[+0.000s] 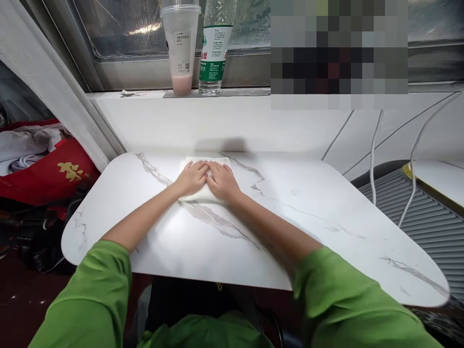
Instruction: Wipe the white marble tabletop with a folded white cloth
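Near the middle of the frame, a white cloth [203,194] lies flat on a white table [290,188] with grey streaks, close to the table's far edge. The left hand [193,178] rests palm down on the left part of the cloth, spread out flat with its fingers extended. The right hand [222,181] lies the same way just beside it, on the right part of the cloth, and the two hands touch at the fingers. Neither hand is closed around anything. Both arms reach up from the bottom corners in green sleeves [97,285].

At the top of the frame, left of centre, a plastic cup [181,55] with a little pink drink in the bottom stands on a ledge [250,92]. Just to its right is a clear bottle [214,58] with a green and white label. A red bag [43,174] holding pale fabric [27,145] sits at the left edge. White cables [373,159] hang at the right, and the upper right is blurred out.
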{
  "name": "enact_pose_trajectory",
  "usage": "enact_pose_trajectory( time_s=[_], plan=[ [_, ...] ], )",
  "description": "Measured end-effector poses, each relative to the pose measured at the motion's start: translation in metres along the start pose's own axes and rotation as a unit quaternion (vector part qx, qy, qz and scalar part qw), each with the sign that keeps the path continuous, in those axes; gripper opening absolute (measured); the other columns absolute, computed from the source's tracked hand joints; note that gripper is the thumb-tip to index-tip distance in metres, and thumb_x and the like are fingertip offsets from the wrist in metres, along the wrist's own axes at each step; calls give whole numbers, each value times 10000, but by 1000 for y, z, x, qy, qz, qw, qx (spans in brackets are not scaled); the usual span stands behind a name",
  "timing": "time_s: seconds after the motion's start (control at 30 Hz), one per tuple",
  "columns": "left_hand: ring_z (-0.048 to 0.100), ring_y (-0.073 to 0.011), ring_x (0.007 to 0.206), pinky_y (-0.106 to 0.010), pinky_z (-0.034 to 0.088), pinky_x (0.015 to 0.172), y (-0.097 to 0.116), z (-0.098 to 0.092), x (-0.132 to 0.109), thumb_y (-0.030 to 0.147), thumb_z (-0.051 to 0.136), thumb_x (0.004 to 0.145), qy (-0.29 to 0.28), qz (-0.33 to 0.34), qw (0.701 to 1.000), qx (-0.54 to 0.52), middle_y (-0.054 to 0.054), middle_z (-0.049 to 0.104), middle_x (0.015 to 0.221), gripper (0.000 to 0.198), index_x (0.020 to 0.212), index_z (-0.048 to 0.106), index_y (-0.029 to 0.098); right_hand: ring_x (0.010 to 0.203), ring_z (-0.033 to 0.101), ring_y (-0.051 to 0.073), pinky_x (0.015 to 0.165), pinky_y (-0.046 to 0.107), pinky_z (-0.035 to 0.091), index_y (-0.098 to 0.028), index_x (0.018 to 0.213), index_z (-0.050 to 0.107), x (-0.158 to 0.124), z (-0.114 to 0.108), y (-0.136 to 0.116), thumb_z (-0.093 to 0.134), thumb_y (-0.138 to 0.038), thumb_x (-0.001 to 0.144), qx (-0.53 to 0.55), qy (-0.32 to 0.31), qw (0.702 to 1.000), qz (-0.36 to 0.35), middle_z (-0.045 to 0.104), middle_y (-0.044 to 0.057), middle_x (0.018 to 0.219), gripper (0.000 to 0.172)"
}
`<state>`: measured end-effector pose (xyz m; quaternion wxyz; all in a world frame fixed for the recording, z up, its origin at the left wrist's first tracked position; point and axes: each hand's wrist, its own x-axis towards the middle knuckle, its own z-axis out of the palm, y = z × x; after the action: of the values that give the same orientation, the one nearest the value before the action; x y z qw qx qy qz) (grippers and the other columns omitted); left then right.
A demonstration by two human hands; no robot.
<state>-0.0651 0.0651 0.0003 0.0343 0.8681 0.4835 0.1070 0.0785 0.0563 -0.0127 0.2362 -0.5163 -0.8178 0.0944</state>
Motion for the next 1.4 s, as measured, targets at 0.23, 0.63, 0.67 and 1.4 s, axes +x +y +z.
enact_pose_trajectory(
  time_s=[0.23, 0.63, 0.67, 1.4],
  plan=[
    [376, -183, 1348, -410, 217, 1151, -41, 0, 49, 174, 284, 931, 15, -12, 1000, 5, -88, 447, 1450, 427, 1291, 511, 147, 1307, 412, 245, 1122, 463, 220, -98, 1346, 452, 58, 10, 16, 310, -184, 861, 6, 23, 1000, -4, 523, 134, 1381, 513],
    [291, -227, 1405, -453, 171, 1165, -7, -5, -32, 226, 269, 966, 14, -41, 998, 47, -121, 370, 1501, 469, 1402, 399, 114, 1358, 379, 213, 1154, 429, 198, -140, 1318, 512, 0, 12, -24, 369, -166, 848, 38, 22, 999, -9, 489, 101, 1429, 492],
    [289, -226, 1407, -457, 172, 1166, -5, -7, -46, 231, 266, 968, 14, -36, 998, 43, -113, 375, 1500, 465, 1401, 404, 129, 1364, 372, 212, 1157, 428, 189, -139, 1319, 511, -12, 13, -34, 375, -170, 849, 47, 20, 999, -8, 483, 105, 1434, 491],
    [293, -296, 1403, -477, 260, 1138, -13, -28, -158, 319, 292, 964, 11, -192, 980, 54, -143, 370, 1496, 510, 1412, 397, 100, 1396, 307, 194, 1118, 426, 214, -185, 1406, 430, -53, 19, -126, 283, -208, 933, 113, -99, 988, -42, 394, 87, 1500, 496]
  ],
)
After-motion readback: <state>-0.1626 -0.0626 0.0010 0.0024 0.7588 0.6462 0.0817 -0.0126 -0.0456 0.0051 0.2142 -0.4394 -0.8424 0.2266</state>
